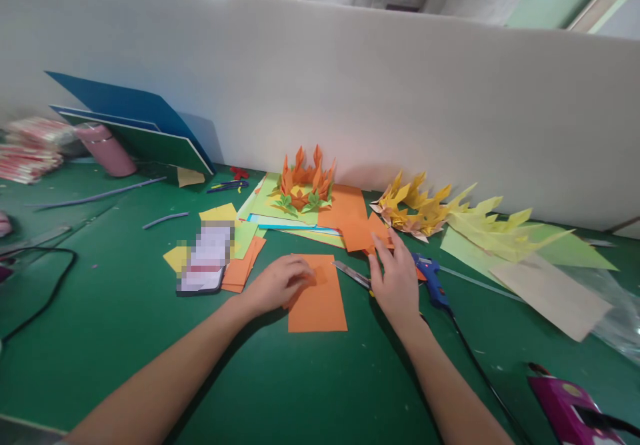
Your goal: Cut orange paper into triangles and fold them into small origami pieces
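Observation:
An orange sheet of paper (320,305) lies flat on the green table in front of me. My left hand (280,284) rests over its upper left part, fingers loosely curved and holding nothing I can see. Right of the sheet, my right hand (397,282) has its fingers apart, the tips by smaller orange paper pieces (357,234); whether they touch is unclear. A utility knife (353,274) lies between my hands, its handle partly hidden under the right one. Just beyond that hand is a blue glue gun (435,285).
An orange paper crown (306,182) with green leaves stands at the back, yellow paper crowns (415,208) to its right. A phone (207,258) lies left on paper scraps. A pink bottle (107,150) leans near blue boards (120,102). The glue gun's cord (480,365) runs toward me.

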Available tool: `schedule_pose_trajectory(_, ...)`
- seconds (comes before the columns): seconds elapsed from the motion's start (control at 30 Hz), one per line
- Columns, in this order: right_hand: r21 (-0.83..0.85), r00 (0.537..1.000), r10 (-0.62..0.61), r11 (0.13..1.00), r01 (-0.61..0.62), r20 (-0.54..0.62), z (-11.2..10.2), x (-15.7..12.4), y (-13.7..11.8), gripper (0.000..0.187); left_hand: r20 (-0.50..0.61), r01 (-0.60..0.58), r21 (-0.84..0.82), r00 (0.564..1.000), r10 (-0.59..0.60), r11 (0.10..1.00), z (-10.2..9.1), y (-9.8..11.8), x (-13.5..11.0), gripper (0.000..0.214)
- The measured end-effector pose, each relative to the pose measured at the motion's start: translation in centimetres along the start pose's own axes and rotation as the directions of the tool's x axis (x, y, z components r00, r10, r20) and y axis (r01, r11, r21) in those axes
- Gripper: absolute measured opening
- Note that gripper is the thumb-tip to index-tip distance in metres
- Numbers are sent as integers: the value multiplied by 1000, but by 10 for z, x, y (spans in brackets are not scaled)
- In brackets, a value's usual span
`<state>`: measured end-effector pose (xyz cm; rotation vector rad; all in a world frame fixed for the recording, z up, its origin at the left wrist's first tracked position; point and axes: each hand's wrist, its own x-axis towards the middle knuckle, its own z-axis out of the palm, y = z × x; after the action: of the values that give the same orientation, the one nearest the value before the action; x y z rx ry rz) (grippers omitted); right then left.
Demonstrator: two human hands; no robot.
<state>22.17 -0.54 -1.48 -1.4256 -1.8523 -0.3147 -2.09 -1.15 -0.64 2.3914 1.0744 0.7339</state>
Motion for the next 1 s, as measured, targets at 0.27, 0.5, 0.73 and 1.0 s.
schedule_pose_trajectory(0.27,-50,981,-121,990,130,154,-3,-6,-27,35,-377,393,321,888,-264,862,-30,-26,-6,24)
schedule_pose_trajectory(0.5,88,954,-129,990,109,269,0,-7,-30,24,-406,484,525,866,-293,700,-29,-18,-7,31)
schedule_pose_trajectory(0.73,147,926,-140,985,93,350,-1,-8,-30,18,-158,312,313,948,-275,897,-1,-3,-2,44)
schedule_pose_trajectory(1.0,11,930,-55,998,55,362,-1,-15,-1,22,-163,348,115,931,-328,930,5,-9,-1,33)
